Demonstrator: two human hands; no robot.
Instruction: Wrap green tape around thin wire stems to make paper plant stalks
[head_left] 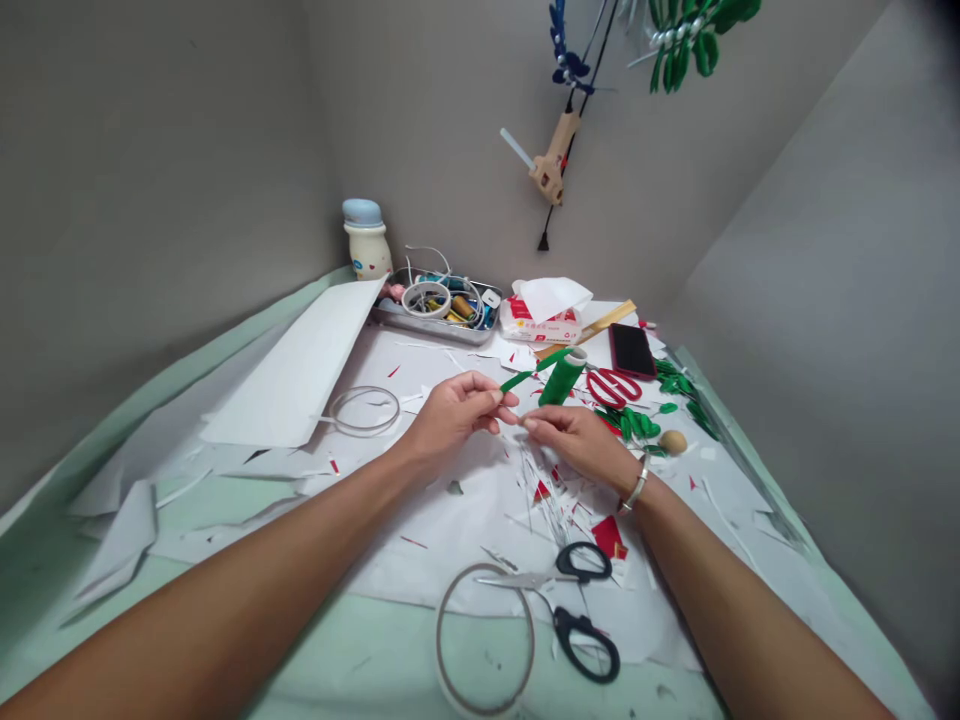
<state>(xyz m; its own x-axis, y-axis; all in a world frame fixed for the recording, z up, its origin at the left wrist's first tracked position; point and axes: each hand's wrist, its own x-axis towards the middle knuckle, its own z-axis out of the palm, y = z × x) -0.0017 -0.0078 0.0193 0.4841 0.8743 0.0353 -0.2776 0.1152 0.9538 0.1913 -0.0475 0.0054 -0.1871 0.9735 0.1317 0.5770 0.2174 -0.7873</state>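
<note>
pinching green tape (525,376), in left grip (450,415)

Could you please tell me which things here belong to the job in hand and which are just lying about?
In use: left hand, right hand, green tape roll, green strip.
Lying about: red scissors, black-handled scissors, phone, metal tray.

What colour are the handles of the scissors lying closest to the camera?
Black: the looped plastic scissor handles show best in the head view.
</note>
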